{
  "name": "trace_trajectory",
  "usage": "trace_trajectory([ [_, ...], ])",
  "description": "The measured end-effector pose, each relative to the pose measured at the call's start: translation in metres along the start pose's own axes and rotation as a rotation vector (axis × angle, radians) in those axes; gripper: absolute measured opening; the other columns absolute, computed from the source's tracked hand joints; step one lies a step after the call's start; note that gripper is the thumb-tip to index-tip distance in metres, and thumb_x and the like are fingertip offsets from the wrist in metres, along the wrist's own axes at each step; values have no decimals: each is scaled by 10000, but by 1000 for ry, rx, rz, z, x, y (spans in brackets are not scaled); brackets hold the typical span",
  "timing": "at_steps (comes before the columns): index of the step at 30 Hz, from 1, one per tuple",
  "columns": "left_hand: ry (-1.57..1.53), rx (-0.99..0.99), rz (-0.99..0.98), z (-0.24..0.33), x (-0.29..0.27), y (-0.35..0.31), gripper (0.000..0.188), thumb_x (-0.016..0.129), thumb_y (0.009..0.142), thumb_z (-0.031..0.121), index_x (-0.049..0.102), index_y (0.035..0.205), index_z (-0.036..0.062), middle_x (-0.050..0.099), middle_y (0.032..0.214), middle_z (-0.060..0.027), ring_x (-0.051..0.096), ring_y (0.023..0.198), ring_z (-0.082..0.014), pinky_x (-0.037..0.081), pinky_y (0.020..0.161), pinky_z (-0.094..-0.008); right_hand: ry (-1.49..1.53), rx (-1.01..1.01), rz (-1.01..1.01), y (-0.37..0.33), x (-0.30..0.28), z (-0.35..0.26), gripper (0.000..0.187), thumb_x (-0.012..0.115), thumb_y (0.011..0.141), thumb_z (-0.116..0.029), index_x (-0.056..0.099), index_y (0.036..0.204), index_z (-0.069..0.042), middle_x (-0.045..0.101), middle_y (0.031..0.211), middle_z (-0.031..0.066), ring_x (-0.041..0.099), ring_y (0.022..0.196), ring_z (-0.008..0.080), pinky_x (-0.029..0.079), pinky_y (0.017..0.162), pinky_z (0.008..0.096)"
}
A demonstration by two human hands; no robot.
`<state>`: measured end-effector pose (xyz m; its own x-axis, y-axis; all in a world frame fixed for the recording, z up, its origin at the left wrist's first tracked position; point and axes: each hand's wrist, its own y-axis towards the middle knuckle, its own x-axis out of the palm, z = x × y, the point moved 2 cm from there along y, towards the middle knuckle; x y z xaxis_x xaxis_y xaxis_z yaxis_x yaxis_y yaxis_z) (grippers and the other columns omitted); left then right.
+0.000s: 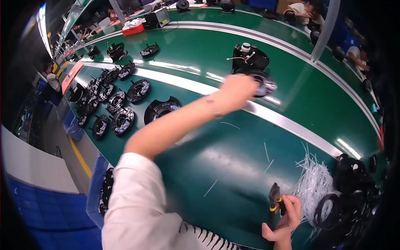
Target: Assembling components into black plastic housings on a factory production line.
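Observation:
My left arm stretches across the bench. At its end my left hand (pixel 239 91), closed and slightly blurred, grips the edge of a round black plastic housing (pixel 266 86) over the metal strip. Just beyond it, a black assembly (pixel 254 60) with a white cap and a thin wire stands on the green belt. Near the lower right, my right hand (pixel 287 221) is wrapped around cutting pliers (pixel 273 200) with black and yellow handles, jaws pointing away from me. Beside that hand lies a heap of white cable ties (pixel 314 187).
Several round black housings (pixel 123 118) lie at the left, with a larger black ring-shaped part (pixel 160 109) nearer the middle. Black parts (pixel 354 179) crowd the right edge. A blue bin (pixel 98 179) stands below the left edge. Loose tie ends (pixel 211 187) lie on the bench.

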<state>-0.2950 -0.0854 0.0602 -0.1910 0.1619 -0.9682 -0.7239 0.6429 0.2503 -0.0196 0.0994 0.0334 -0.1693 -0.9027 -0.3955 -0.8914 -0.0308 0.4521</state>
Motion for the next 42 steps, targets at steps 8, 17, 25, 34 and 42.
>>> trace_trajectory([
  [8,238,-353,-101,-152,-36,-121,241,703,661,222,614,797,45,609,770,-149,599,770,-317,488,667,-412,-362,-27,-380,10,40,-2,665,712,452,-185,543,1065,10,511,979,147,494,850,303,419,729,372],
  [17,136,-371,-296,-177,-18,-138,309,752,607,249,651,835,65,626,817,-155,604,818,-310,493,718,-387,-600,-30,-735,28,48,-31,757,786,483,-315,501,1093,32,470,1066,146,468,940,315,379,816,398],
  [25,-291,-176,-100,-144,-42,-172,517,680,688,336,554,1037,-24,611,889,-202,582,827,-353,472,767,-367,-327,-233,-593,99,91,-40,546,734,639,-251,519,1063,17,508,1088,169,505,957,326,422,815,376],
  [34,-162,-202,-87,-107,-25,-159,387,723,638,301,558,765,-24,580,772,-203,565,774,-358,453,692,-419,-246,-252,-353,132,155,-25,819,751,606,-319,355,1232,29,304,1284,244,335,1156,398,332,950,438],
  [42,-653,-171,-130,-33,-20,-107,365,706,644,214,563,848,-53,612,790,-162,592,730,-272,456,681,-351,-349,-197,-475,147,150,6,1165,821,450,-371,164,1339,-4,134,1376,251,160,1261,451,252,960,562],
])
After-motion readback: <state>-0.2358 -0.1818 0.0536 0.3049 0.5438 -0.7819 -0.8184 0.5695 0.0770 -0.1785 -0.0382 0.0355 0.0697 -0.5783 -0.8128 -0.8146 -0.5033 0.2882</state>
